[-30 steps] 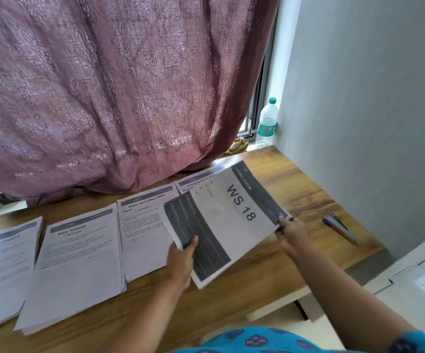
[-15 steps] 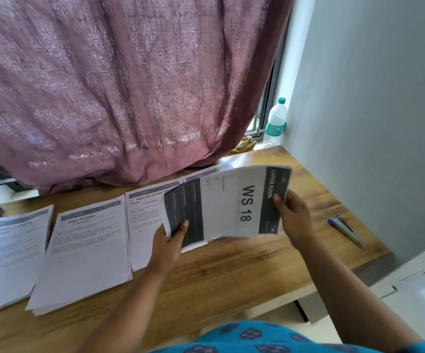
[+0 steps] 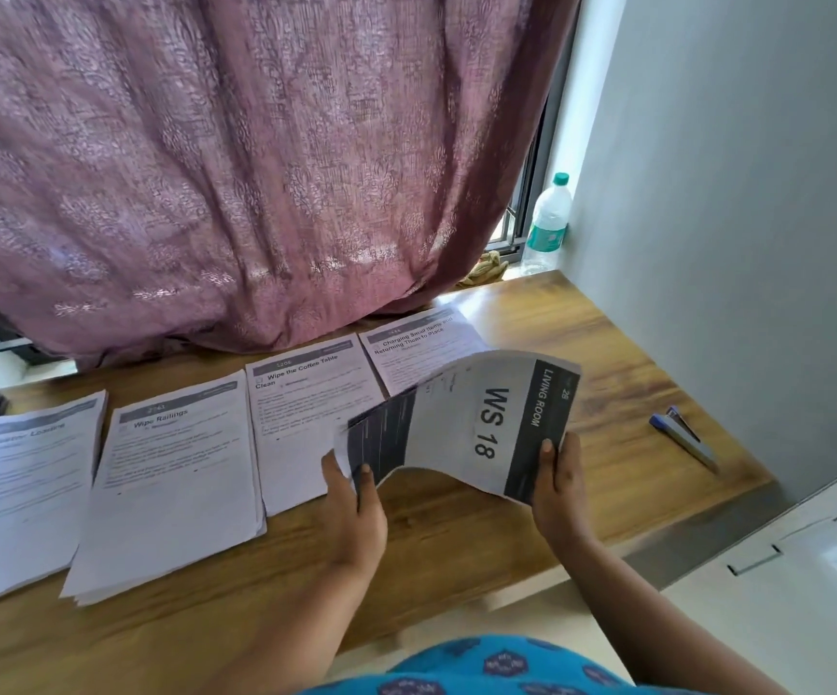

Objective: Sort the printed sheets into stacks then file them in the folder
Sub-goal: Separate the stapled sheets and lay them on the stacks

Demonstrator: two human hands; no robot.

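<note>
Since the earlier frame the bundle of sheets (image 3: 476,423) is bent up more in the middle, and I see my hands closer together. My left hand (image 3: 356,514) pinches the dark end of the bundle, thumb on top and fingers curled below. My right hand (image 3: 557,484) grips the other end, at the black band with "LIVING ROOM", thumb pressed on the print. Both hands hold it above the front part of the bench (image 3: 456,569), free of the wood.

The long axis of the bundle runs from left to right between my hands, and it arches upward. The four stacks lie along the back edge: one at the far left (image 3: 10,484), the "Wipe Railings" stack (image 3: 165,489), the "Wipe the Coffee Table" stack (image 3: 306,418), and the "Charging Small Items" stack (image 3: 421,348), which the bundle partly covers. All lie behind and to the left of the bundle, so I judge my left hand is nearer to them. I see no folder.

A stapler (image 3: 685,436) lies near the right edge.
</note>
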